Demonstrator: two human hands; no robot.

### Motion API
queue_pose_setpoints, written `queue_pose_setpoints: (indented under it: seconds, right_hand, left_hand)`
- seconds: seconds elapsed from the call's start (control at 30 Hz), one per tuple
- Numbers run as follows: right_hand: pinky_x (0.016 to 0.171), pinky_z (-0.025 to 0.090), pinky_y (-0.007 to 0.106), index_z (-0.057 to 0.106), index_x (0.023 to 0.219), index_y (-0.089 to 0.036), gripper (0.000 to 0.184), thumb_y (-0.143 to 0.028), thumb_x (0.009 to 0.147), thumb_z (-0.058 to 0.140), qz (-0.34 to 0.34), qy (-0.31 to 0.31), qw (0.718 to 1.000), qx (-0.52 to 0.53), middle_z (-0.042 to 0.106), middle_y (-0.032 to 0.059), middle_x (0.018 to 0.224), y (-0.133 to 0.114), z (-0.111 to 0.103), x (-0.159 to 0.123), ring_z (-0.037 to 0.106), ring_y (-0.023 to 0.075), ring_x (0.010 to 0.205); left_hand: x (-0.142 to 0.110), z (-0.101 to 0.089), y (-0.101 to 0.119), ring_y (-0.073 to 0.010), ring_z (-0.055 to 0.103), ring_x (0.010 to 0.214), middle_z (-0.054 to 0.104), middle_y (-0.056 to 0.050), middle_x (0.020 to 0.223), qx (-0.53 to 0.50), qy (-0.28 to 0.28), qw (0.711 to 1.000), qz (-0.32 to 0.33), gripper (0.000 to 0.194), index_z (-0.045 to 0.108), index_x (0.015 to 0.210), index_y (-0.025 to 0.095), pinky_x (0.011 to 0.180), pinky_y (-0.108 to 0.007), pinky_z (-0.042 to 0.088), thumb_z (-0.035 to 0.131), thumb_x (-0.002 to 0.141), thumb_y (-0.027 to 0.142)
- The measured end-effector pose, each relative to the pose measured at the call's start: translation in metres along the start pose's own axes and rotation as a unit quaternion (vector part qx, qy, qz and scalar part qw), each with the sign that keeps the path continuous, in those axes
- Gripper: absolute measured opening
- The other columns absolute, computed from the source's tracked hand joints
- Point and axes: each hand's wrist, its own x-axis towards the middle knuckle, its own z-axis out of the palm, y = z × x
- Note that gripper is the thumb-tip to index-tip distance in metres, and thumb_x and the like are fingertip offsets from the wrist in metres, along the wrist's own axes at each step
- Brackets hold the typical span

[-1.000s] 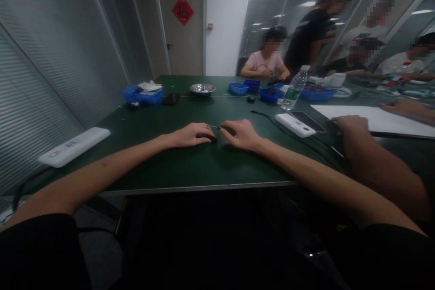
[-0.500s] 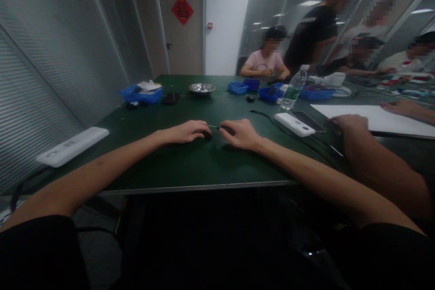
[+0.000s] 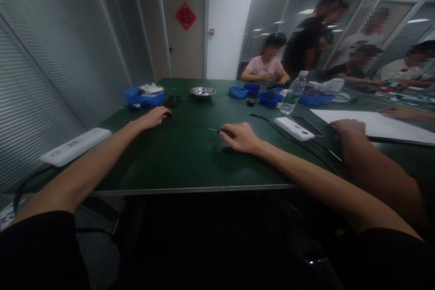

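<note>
My right hand (image 3: 241, 137) is closed around a screwdriver (image 3: 214, 130), whose thin shaft points left above the green table (image 3: 176, 158). Most of its handle is covered by my fingers. Farther left and forward, my left hand (image 3: 154, 118) is closed over a small black rounded object (image 3: 167, 114), perhaps a computer mouse, largely hidden under the fingers. Just beyond that hand lie a black phone-like slab (image 3: 173, 100) and a blue bin (image 3: 143, 96) with white material in it.
A shiny metal bowl (image 3: 203, 93) and several blue bins (image 3: 238, 91) stand at the back. Right are a small black object (image 3: 250, 102), a water bottle (image 3: 294, 93), a white power bank-like box (image 3: 294, 128) and a co-worker's hand (image 3: 350, 127). Another white box (image 3: 75, 147) lies left.
My left hand has moved away from the screwdriver tip, left and forward toward the blue bin, carrying the black object. My right hand stays in place with the screwdriver.
</note>
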Motion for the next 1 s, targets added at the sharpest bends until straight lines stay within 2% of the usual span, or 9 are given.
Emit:
queue_pose_setpoints:
  seconds: [0.17, 0.33, 0.6, 0.73, 0.83, 1.0]
  right_hand:
    - [0.065, 0.04, 0.028, 0.072, 0.112, -0.016, 0.036, -0.041, 0.103, 0.049, -0.002, -0.006, 1.0, 0.009, 0.077, 0.0069, 0.089, -0.001, -0.001, 0.0, 0.064, 0.0159, 0.067]
    - [0.066, 0.04, 0.028, 0.072, 0.115, -0.015, 0.037, -0.041, 0.103, 0.048, 0.01, -0.016, 1.0, 0.012, 0.077, 0.0077, 0.089, -0.003, -0.003, 0.0, 0.064, 0.016, 0.067]
    - [0.065, 0.04, 0.027, 0.072, 0.114, -0.015, 0.036, -0.04, 0.102, 0.049, 0.006, -0.019, 1.0, 0.013, 0.077, 0.0081, 0.09, -0.004, -0.006, 0.001, 0.065, 0.0162, 0.067]
    - [0.066, 0.041, 0.028, 0.072, 0.114, -0.015, 0.036, -0.04, 0.102, 0.049, 0.004, -0.014, 1.0, 0.004, 0.077, 0.0081, 0.091, -0.003, -0.006, 0.0, 0.066, 0.0167, 0.068]
    - [0.066, 0.04, 0.028, 0.072, 0.113, -0.016, 0.036, -0.041, 0.102, 0.049, 0.0, -0.012, 1.0, -0.002, 0.077, 0.0077, 0.09, -0.002, -0.005, 0.0, 0.066, 0.0168, 0.068]
    - [0.065, 0.041, 0.028, 0.072, 0.113, -0.016, 0.036, -0.041, 0.103, 0.048, -0.009, -0.022, 1.0, 0.002, 0.078, 0.007, 0.091, -0.002, -0.005, 0.001, 0.066, 0.0163, 0.068]
  left_hand:
    - [-0.009, -0.005, -0.033, -0.0275, 0.058, 0.119, 0.063, -0.015, 0.125, 0.027, 0.002, 0.997, -0.069, 0.041, 0.065, 0.129, 0.014, 0.107, -0.039, 0.044, 0.047, 0.096, 0.03]
    - [-0.012, -0.007, -0.044, -0.0294, 0.059, 0.119, 0.064, -0.016, 0.126, 0.055, -0.006, 0.992, -0.11, 0.046, 0.067, 0.132, 0.014, 0.107, -0.039, 0.045, 0.047, 0.096, 0.035]
    - [-0.013, -0.014, -0.038, -0.0304, 0.065, 0.112, 0.068, -0.014, 0.119, 0.075, -0.016, 0.983, -0.168, 0.046, 0.068, 0.135, 0.02, 0.099, -0.038, 0.049, 0.052, 0.093, 0.031]
    - [-0.013, -0.018, -0.033, -0.0319, 0.065, 0.114, 0.068, -0.018, 0.124, 0.082, -0.029, 0.976, -0.197, 0.047, 0.068, 0.134, 0.014, 0.099, -0.039, 0.05, 0.052, 0.092, 0.029]
    - [-0.015, -0.021, -0.028, -0.0336, 0.067, 0.112, 0.071, -0.019, 0.121, 0.081, -0.015, 0.971, -0.223, 0.044, 0.072, 0.126, 0.012, 0.096, -0.04, 0.052, 0.054, 0.091, 0.033]
    - [-0.016, -0.031, -0.012, -0.0339, 0.072, 0.096, 0.075, -0.02, 0.103, 0.064, 0.022, 0.959, -0.274, 0.041, 0.079, 0.107, 0.014, 0.082, -0.038, 0.056, 0.057, 0.088, 0.043]
